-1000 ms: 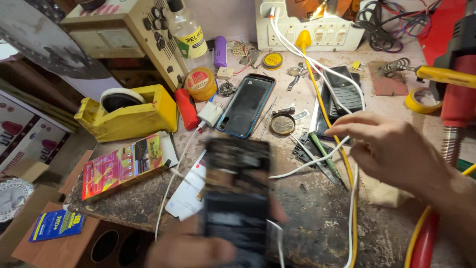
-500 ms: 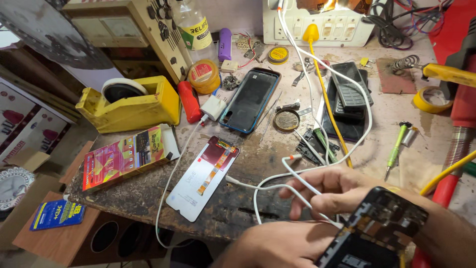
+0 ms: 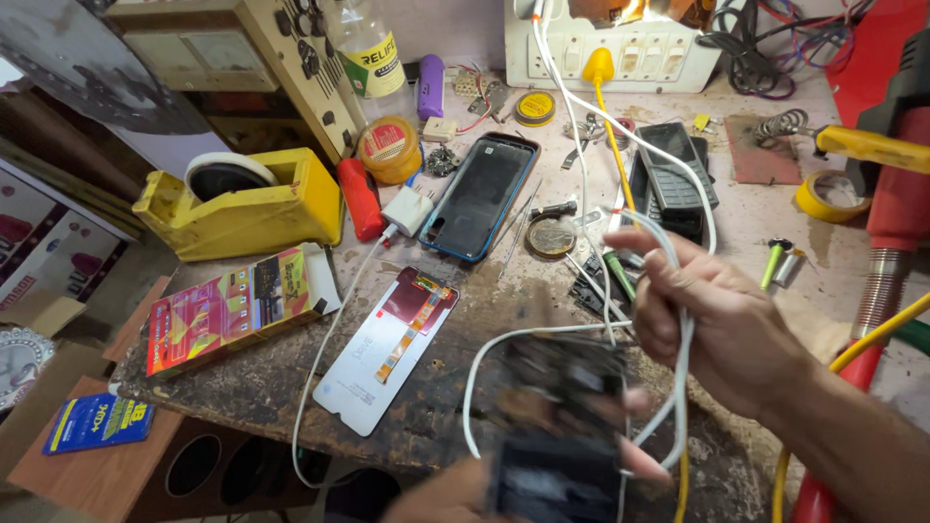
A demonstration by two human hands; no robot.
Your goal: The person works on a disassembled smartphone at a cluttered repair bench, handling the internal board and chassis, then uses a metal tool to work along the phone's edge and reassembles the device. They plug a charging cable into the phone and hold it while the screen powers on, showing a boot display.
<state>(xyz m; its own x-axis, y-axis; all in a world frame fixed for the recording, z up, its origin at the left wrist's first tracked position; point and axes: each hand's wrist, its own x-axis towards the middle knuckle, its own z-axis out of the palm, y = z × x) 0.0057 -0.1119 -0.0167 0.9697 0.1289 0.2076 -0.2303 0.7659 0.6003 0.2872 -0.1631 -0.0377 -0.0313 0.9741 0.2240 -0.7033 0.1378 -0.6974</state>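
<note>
- Since the earlier frame, the opened phone (image 3: 567,426) has been shifted leftward to the bottom centre, blurred, and the right hand (image 3: 712,315) has been raised above it.
- A white cable (image 3: 581,145) is held bunched in the right hand, fingers curled closed around it.
- The phone is gripped from below by the left hand (image 3: 542,475).
- A detached back cover (image 3: 387,349) is seen flat on the bench (image 3: 242,387), left of the phone.

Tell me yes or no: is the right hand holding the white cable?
Yes: the right hand is closed around loops of the white cable above the bench.
</note>
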